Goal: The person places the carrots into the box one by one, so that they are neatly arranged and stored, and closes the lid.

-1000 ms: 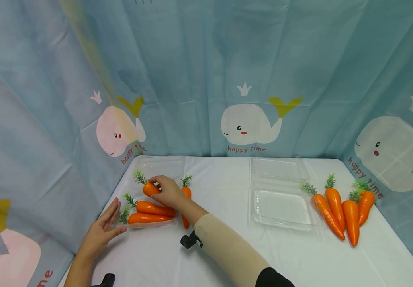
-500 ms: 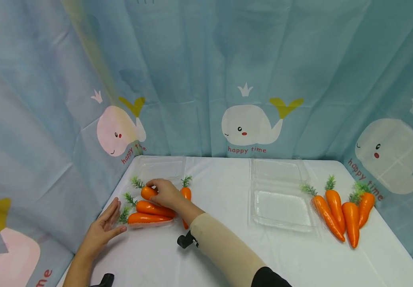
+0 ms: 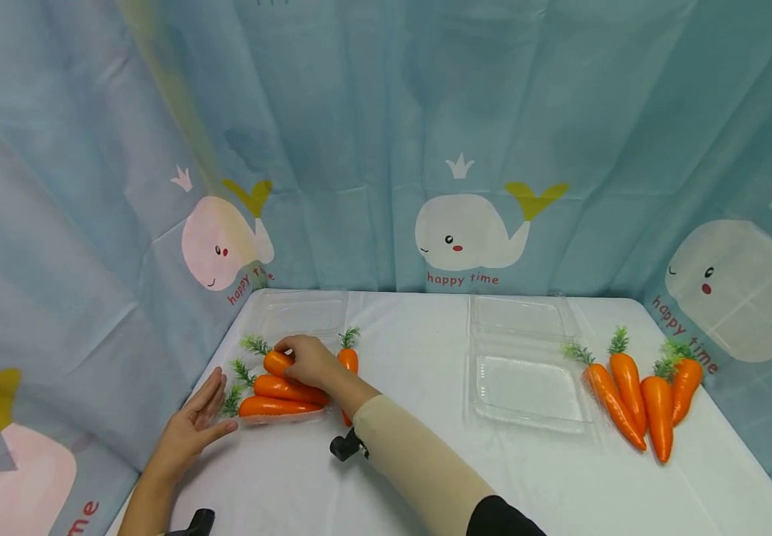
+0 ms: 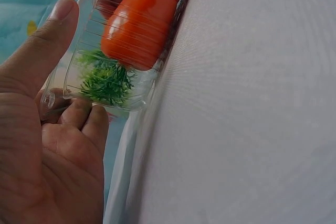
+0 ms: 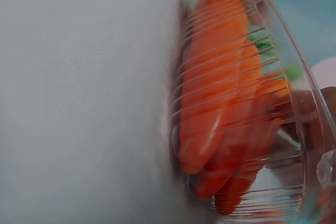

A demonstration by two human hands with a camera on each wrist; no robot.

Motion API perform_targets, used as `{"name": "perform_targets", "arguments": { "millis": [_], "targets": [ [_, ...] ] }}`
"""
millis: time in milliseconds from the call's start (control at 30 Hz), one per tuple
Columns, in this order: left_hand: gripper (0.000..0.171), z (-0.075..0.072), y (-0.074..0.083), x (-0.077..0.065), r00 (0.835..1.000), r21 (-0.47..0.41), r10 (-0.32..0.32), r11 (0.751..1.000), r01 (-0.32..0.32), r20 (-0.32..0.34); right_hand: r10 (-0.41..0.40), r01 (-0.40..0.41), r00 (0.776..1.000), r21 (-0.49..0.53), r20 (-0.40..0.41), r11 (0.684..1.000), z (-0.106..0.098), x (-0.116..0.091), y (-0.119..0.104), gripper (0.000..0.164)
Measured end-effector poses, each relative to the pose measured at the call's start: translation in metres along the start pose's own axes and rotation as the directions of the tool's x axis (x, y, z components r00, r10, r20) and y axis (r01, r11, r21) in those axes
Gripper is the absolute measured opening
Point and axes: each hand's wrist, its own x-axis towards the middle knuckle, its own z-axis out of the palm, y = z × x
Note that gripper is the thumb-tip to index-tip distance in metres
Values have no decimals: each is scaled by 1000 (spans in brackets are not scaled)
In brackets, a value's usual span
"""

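A clear plastic clamshell box (image 4: 137, 104) stands at the table's left with its lid (image 3: 298, 313) laid back. Two carrots (image 3: 280, 406) with green tops lie in its tray, one behind the other. Behind them my right hand (image 3: 315, 366) pinches a third carrot (image 3: 278, 362) near its leafy end; the hand hides its tip. In the right wrist view the carrots (image 5: 215, 77) show side by side through the ribbed wall. My left hand (image 3: 191, 430) rests at the box's left end, fingers extended and thumb spread; in the left wrist view its fingertips (image 4: 94, 121) are right at the rim.
One carrot (image 3: 348, 361) lies just right of the box, partly behind my right forearm. A second opened clear box (image 3: 526, 391) stands right of centre, with several carrots (image 3: 657, 413) beside it. A whale-print curtain (image 3: 359, 149) hangs around the white table (image 3: 419, 432).
My right hand has shifted slightly left and lowered the pinched carrot into the back of the tray. The left hand has stayed in place.
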Motion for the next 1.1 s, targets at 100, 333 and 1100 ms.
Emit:
{"name": "perform_targets", "arguments": {
  "millis": [100,333,1100],
  "targets": [
    [98,0,-1,-1,1000,9,-5,1000,5,-5,29,-29,999,26,19,999,0,0,-1,46],
    [97,0,1,-1,1000,33,-8,999,8,0,60,-60,998,-1,13,998,-1,-1,-3,44],
    [99,1,1,1,999,-23,44,999,-44,13,-67,73,997,-170,38,983,-23,-9,2,41]
  ]
}}
